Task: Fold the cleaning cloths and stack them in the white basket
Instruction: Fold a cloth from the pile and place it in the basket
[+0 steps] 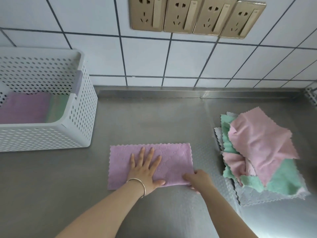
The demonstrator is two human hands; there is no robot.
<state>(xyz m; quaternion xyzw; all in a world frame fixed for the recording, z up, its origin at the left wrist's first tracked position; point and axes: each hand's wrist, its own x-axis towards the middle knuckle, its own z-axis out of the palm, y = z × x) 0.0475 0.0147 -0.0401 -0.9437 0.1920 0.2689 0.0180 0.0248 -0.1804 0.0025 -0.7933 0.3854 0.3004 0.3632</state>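
Purple cloth spread as a folded rectangle on a steel counter, scalloped edges showing along its far and side borders. Left hand laid flat on the cloth's near-left part, fingers straight and fanned, palm pressing down; thin bangle around that wrist. Right hand at the cloth's near-right corner, fingers curled, pinching the edge there, thumb on top of the fabric. Both forearms reaching in from the near edge of the view.

Well to the right of the pinching hand, a loose pile of unfolded cloths: pink on top, green and grey beneath, edges sticking out unevenly.

Well to the left and farther back from the flat hand, a white basket with perforated walls, sitting on the counter against the tiled wall. Inside the basket, folded cloths lying flat: a purple one uppermost, a green one peeking out at its right.

Above, on the wall, a row of four gold sockets
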